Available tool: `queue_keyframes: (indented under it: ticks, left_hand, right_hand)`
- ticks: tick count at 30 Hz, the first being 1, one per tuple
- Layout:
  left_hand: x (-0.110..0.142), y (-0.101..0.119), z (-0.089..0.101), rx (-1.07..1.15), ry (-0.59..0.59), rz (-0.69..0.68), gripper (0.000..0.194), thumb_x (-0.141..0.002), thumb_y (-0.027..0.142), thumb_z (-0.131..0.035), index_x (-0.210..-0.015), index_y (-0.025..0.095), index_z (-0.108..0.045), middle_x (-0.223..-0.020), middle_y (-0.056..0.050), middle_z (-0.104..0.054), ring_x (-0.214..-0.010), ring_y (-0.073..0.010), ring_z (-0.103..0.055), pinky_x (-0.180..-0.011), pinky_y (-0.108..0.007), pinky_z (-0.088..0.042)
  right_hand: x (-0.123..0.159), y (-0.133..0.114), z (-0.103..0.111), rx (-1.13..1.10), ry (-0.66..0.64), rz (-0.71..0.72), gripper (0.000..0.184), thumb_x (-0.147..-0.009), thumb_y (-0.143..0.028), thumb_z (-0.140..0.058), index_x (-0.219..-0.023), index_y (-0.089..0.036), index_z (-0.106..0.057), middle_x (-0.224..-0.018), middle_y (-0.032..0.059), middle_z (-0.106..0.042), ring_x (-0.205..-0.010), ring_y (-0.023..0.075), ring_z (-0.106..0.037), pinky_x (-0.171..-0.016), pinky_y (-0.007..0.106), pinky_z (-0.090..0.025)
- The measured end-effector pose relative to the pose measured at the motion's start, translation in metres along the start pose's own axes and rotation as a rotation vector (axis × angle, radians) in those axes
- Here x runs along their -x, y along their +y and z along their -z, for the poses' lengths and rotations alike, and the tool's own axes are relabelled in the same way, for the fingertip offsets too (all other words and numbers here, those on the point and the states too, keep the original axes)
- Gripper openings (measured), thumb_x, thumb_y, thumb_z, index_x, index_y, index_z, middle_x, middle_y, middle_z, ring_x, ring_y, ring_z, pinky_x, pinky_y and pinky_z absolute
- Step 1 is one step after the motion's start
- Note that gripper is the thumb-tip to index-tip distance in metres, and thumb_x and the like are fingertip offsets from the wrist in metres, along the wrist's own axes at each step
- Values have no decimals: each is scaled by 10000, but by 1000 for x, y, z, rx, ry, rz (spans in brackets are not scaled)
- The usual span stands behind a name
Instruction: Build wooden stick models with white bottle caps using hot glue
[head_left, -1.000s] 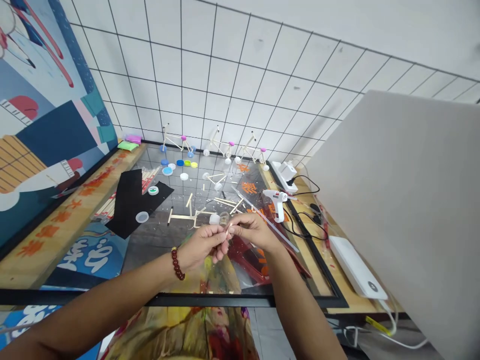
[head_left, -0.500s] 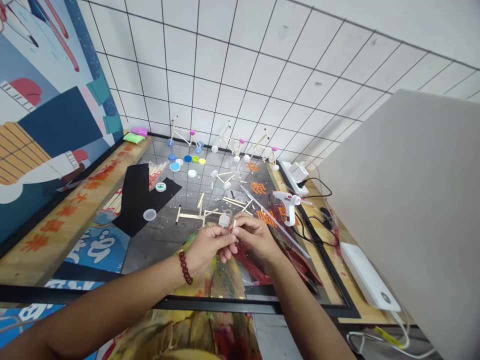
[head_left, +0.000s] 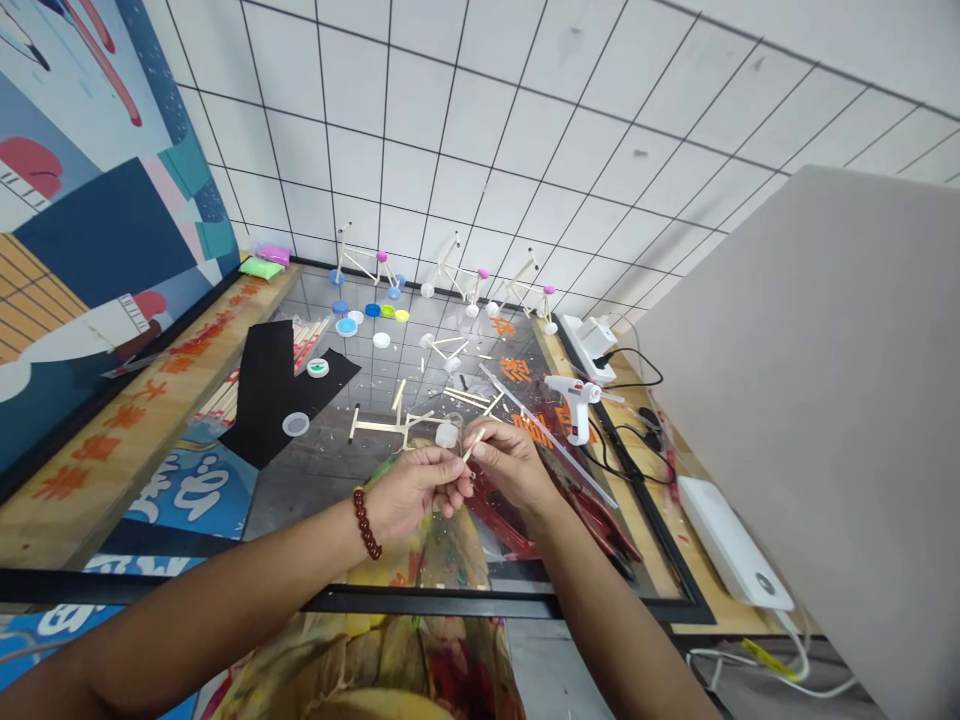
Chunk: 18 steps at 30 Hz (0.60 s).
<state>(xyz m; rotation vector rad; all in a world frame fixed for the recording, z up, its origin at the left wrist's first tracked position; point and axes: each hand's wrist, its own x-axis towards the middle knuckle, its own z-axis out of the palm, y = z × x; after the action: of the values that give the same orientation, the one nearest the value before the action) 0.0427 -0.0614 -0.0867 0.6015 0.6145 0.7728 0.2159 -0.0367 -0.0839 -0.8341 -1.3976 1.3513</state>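
A short piece of wooden stick (head_left: pixel 474 444) is tilted between my two hands. My right hand (head_left: pixel 517 468) pinches it between thumb and fingers. My left hand (head_left: pixel 420 488), with a beaded bracelet (head_left: pixel 366 522) on the wrist, is closed at the stick's lower end, fingertips close to the right hand's. Just beyond my hands lie a frame of glued sticks (head_left: pixel 379 427) with a black-tipped crossbar and a translucent cap (head_left: pixel 447 434). Loose wooden sticks (head_left: pixel 469 398) are scattered behind my right hand.
A white glue gun (head_left: pixel 576 402) and its cable lie at right, beside a clear glue stick (head_left: pixel 544 432). Black sheet (head_left: pixel 262 395) and bottle caps (head_left: pixel 346 327) sit at left. Small stick bicycles (head_left: pixel 517 285) stand along the wall. A power bank-like white box (head_left: pixel 731 540) lies far right.
The stick piece has turned from nearly upright to slanting, and more of it shows between my fingers. My hands stay close together; the view has shifted slightly.
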Motion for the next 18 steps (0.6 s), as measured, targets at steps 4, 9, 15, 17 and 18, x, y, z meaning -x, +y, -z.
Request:
queue_keyframes:
  ticks: [4,9,15,17,18]
  left_hand:
    - [1,-1,1,28,64,-50,369,-595,321,-924,-732,102,-661,-655,-30,-683,-518,-67,-592,-462,-153,-441]
    - [-3,0,3,24,35,-16,370,-612,317,-914,-794,95,-680,-704,-38,-689,-554,-67,-597,-487,-155,-448]
    - [10,1,-4,-197,-28,26,406,-655,442,-856,-656,146,-579,-588,-13,-625,-468,-80,-524,-454,-205,-397]
    - [25,1,-10,-351,-51,-2,373,-756,453,-785,-661,145,-599,-610,-24,-631,-504,-97,-538,-496,-230,-435]
    - [32,1,-13,-422,-38,-37,325,-825,439,-730,-743,138,-643,-709,-41,-670,-589,-120,-589,-565,-250,-491]
  right_hand:
    - [0,0,1,-38,1,6,187,-728,-384,-838,-764,-227,-743,-775,20,-657,-713,156,-579,-676,292,-460]
    - [1,-2,3,-61,-12,-14,160,-760,-374,-814,-785,-228,-756,-770,16,-659,-699,147,-567,-672,288,-430]
    - [-3,-5,-1,-157,-39,-97,294,-724,-446,-810,-687,-199,-655,-676,1,-595,-647,147,-518,-637,288,-405]
    - [-4,-2,-3,-206,-28,-135,350,-726,-480,-792,-661,-197,-598,-634,-10,-579,-596,130,-484,-593,268,-374]
    - [-5,0,-4,-220,-31,-158,374,-719,-497,-791,-656,-195,-579,-611,-16,-574,-562,118,-462,-563,256,-350]
